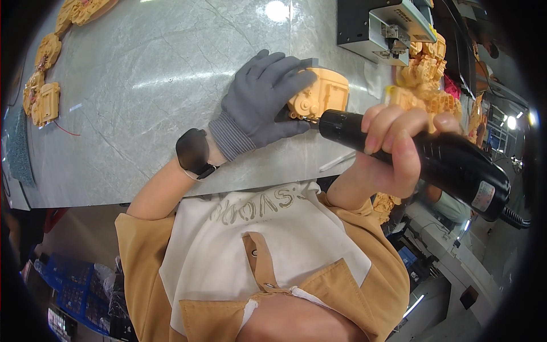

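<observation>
My left hand [265, 100], in a grey knit glove, grips an orange-yellow plastic housing [327, 91] with moulded round and ribbed details. The thumb lies near its lower edge and the fingers reach over its left side. A small grey block [308, 62] shows behind the housing. My bare right hand [396, 145] is wrapped round a black corded electric screwdriver [456, 159]. The tool slants up to the left, and its tip is at the housing's lower edge beside my left thumb. Whether the bit touches a screw is too small to tell.
A grey metal device [387, 28] stands at the back right of the grey marbled table [148, 114]. More orange-yellow housings are piled at the right [424, 74] and lined up at the left [47, 104], one with a red wire. Blue crates [71, 288] sit below left.
</observation>
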A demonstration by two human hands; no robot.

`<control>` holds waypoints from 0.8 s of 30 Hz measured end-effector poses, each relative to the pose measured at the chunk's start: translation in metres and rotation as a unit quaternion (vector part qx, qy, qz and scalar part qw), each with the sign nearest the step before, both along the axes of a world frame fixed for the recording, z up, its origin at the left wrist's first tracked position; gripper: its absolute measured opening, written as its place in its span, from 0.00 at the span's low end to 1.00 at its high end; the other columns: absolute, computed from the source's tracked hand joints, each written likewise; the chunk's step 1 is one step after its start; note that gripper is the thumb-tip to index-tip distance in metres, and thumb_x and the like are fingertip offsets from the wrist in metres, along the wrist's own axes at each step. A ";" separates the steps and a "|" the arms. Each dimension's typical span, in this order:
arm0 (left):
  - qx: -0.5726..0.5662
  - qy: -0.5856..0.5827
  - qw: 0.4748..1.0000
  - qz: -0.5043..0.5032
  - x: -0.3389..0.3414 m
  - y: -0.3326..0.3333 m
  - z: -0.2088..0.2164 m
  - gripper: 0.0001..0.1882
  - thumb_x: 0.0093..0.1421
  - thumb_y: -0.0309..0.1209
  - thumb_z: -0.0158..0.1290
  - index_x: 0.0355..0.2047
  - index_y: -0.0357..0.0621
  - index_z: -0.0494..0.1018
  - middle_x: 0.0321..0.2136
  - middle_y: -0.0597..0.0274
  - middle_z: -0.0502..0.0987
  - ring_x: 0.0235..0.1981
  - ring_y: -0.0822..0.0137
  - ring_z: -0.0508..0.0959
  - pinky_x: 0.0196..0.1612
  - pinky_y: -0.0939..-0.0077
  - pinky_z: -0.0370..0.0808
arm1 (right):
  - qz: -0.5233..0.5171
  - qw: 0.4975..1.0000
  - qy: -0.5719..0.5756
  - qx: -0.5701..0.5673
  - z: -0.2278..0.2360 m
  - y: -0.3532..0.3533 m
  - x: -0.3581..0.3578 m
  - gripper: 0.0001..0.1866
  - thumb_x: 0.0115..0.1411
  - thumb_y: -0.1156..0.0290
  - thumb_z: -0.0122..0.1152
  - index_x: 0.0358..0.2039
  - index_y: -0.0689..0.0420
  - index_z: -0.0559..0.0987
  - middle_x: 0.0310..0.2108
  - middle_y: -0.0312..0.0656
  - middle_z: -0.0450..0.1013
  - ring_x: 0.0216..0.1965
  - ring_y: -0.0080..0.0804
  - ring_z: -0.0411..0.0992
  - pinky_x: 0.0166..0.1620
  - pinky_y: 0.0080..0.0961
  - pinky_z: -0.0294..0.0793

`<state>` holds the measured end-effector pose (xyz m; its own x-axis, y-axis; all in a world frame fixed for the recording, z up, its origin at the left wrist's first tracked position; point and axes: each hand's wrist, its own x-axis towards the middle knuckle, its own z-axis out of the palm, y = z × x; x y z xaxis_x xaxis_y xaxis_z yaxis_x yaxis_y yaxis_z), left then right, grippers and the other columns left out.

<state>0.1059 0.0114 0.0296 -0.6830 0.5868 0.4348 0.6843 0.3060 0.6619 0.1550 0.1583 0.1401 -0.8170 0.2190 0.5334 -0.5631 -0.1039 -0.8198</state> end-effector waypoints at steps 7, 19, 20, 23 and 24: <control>0.007 -0.033 0.999 -0.016 -0.001 0.001 0.003 0.37 0.40 0.43 0.64 0.51 0.49 0.65 0.42 0.58 0.73 0.48 0.55 0.69 0.56 0.60 0.63 | -0.032 0.999 -0.041 0.000 -0.001 -0.010 -0.001 0.25 0.47 0.83 0.55 0.45 0.56 0.57 0.17 0.40 0.65 0.14 0.30 0.64 0.23 0.30 0.68; 0.004 -0.077 0.997 -0.006 0.003 0.000 0.002 0.37 0.39 0.39 0.64 0.52 0.49 0.65 0.40 0.58 0.73 0.47 0.54 0.70 0.54 0.59 0.64 | 0.117 0.987 -0.019 0.110 -0.006 -0.006 -0.009 0.24 0.48 0.88 0.53 0.43 0.58 0.57 0.18 0.43 0.66 0.15 0.28 0.63 0.23 0.29 0.68; 0.001 -0.078 0.997 -0.005 0.004 0.000 0.001 0.37 0.39 0.39 0.63 0.52 0.49 0.64 0.40 0.59 0.73 0.47 0.54 0.70 0.54 0.59 0.64 | 0.124 0.985 -0.023 0.121 -0.007 -0.002 -0.009 0.24 0.48 0.86 0.52 0.45 0.58 0.58 0.18 0.43 0.66 0.15 0.30 0.63 0.24 0.31 0.67; 0.019 -0.066 0.998 -0.003 0.004 0.002 -0.003 0.38 0.38 0.40 0.64 0.52 0.48 0.64 0.41 0.58 0.72 0.46 0.54 0.70 0.55 0.58 0.63 | 0.124 0.987 -0.026 0.096 -0.008 -0.005 -0.010 0.24 0.48 0.89 0.53 0.42 0.58 0.57 0.19 0.44 0.66 0.15 0.28 0.63 0.23 0.29 0.68; 0.022 -0.066 0.998 0.000 0.006 0.002 -0.004 0.39 0.38 0.41 0.65 0.52 0.47 0.64 0.41 0.57 0.72 0.46 0.54 0.70 0.55 0.58 0.63 | 0.120 0.989 -0.026 0.078 -0.009 -0.006 -0.009 0.24 0.47 0.91 0.54 0.40 0.58 0.56 0.19 0.44 0.67 0.14 0.26 0.62 0.22 0.28 0.68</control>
